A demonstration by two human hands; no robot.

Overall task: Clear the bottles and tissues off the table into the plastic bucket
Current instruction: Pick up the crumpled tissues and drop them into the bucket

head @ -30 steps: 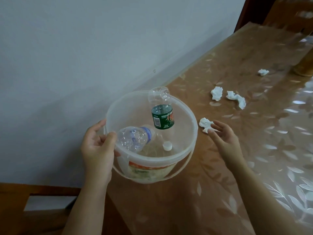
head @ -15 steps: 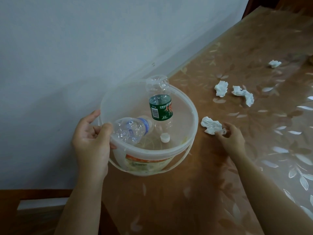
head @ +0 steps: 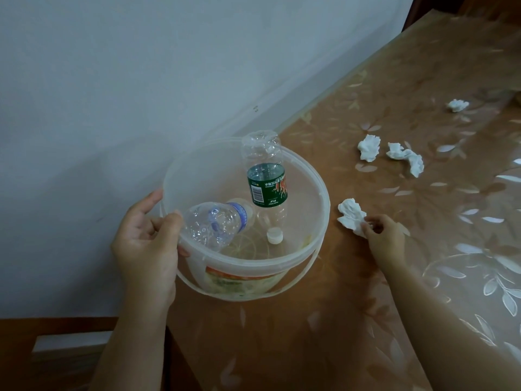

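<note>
A translucent plastic bucket [head: 315,182] stands at the table's left edge, and my left hand [head: 146,244] grips its near-left rim. Inside lie a green-labelled bottle [head: 266,179], standing neck down, a blue-labelled bottle [head: 214,224] on its side, and a loose white cap [head: 275,236]. Just right of the bucket, my right hand [head: 384,235] pinches a crumpled white tissue [head: 351,214] that still rests on the table. Farther back lie two more tissues [head: 369,146] [head: 406,158] side by side, and a smaller tissue [head: 457,105] beyond them.
The table [head: 366,320] wears a brown leaf-patterned cover and runs along a pale wall [head: 141,80] on the left. A wooden piece of furniture [head: 56,348] sits low at the bottom left, beside the table's edge.
My right hand reached the nearest tissue and closed its fingers on it. The left hand kept its hold on the bucket rim. The view shifted slightly.
</note>
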